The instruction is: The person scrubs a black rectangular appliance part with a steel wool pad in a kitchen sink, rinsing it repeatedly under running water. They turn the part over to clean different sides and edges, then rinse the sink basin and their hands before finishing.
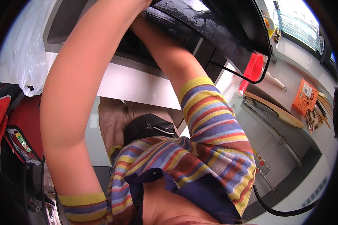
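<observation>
Both my hands are out of view, past the top edge and behind my left forearm. My bare left forearm reaches up and crosses in front of the right wrist. From a striped sleeve, my right forearm stretches up beneath a glossy black appliance panel, which looks like part of a range hood. Whitish wet-looking smears streak the panel's surface. Its dark underside lies around my wrists. What my fingers touch cannot be seen.
A white plastic bag hangs at left, above red items. A pale ledge runs under my arms. To the right are a red plastic utensil, a wooden cutting board, an orange utensil holder, and pipes with red valves.
</observation>
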{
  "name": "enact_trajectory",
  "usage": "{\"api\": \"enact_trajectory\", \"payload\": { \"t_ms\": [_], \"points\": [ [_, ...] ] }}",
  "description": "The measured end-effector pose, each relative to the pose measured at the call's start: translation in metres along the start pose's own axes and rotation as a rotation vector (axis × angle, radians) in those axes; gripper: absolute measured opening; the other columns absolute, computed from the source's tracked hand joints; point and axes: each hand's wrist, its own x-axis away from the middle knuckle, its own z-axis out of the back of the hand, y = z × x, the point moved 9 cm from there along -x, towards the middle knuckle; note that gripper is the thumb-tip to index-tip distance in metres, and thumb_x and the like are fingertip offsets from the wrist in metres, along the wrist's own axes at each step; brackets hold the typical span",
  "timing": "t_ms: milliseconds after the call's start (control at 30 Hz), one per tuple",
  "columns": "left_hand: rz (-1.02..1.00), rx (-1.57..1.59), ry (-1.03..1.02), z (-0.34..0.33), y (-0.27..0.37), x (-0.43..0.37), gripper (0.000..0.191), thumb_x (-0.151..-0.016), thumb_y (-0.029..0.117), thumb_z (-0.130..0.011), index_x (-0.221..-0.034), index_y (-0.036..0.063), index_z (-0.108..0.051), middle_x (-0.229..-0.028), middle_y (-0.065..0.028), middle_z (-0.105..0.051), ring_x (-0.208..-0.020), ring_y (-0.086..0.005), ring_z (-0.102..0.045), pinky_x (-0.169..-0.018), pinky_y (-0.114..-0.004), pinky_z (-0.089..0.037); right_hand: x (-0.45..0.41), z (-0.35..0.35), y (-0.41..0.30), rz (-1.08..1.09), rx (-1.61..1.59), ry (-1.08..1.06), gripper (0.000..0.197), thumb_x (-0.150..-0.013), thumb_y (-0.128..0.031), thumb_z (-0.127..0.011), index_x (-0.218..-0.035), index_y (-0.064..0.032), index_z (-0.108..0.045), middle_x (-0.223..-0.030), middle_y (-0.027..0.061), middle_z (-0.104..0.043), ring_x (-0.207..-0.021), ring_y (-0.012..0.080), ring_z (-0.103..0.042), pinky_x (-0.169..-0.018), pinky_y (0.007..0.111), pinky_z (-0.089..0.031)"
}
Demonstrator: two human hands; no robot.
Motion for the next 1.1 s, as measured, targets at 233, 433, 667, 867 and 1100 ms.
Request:
{"api": "enact_trajectory", "payload": {
  "t_ms": [233,433,667,867,1100],
  "points": [
    [-0.017,-0.020,-0.020,-0.012,0.001,-0.011,0.059,-0.072,0.046,-0.062,-0.091,-0.0099,-0.055,-0.085,-0.0116,-0.059,-0.078,-0.0145,-0.054,-0.072,-0.028,-0.045,0.046,0.039,0.191,0.078,0.138,0.148,0.039,-0.088,-0.011,-0.040,-0.124,-0.0117,-0.052,-0.119,0.0154,-0.058,-0.107,0.0293,-0.057,-0.091,0.037,-0.045],
    [-0.064,-0.044,-0.018,-0.014,0.007,-0.014,0.065,-0.071,0.047,-0.063,-0.094,-0.0127,-0.053,-0.089,-0.0134,-0.059,-0.082,-0.0148,-0.054,-0.075,-0.028,-0.045,0.164,0.114,0.318,-0.492,0.006,0.161,0.042,-0.082,-0.007,-0.042,-0.121,-0.0100,-0.056,-0.121,0.0151,-0.057,-0.112,0.0305,-0.054,-0.097,0.035,-0.041],
    [-0.168,-0.110,-0.047,-0.013,0.024,0.001,0.057,-0.070,0.047,-0.062,-0.081,-0.0084,-0.063,-0.085,-0.0164,-0.064,-0.084,-0.0199,-0.059,-0.078,-0.031,-0.046,0.118,0.132,0.307,-0.809,0.179,-0.016,0.044,-0.079,-0.017,-0.050,-0.122,-0.0115,-0.056,-0.121,0.0154,-0.057,-0.112,0.0315,-0.054,-0.094,0.038,-0.043],
    [-0.166,-0.068,-0.036,-0.012,0.020,-0.005,0.052,-0.070,0.045,-0.061,-0.075,-0.0060,-0.065,-0.078,-0.0144,-0.065,-0.077,-0.0195,-0.061,-0.074,-0.032,-0.048,0.126,0.109,0.321,-0.336,0.290,0.205,0.046,-0.076,-0.021,-0.049,-0.119,-0.0050,-0.054,-0.105,0.0215,-0.062,-0.098,0.0394,-0.058,-0.089,0.045,-0.045],
    [-0.050,-0.062,0.030,-0.020,0.030,0.006,0.046,-0.073,0.041,-0.059,-0.071,-0.0049,-0.064,-0.071,-0.0139,-0.065,-0.074,-0.0206,-0.063,-0.074,-0.031,-0.048,0.104,0.128,0.320,-0.386,0.285,-0.001,0.047,-0.078,-0.025,-0.050,-0.122,-0.0099,-0.052,-0.098,0.0223,-0.064,-0.097,0.0418,-0.058,-0.088,0.046,-0.045]
  ]
}}
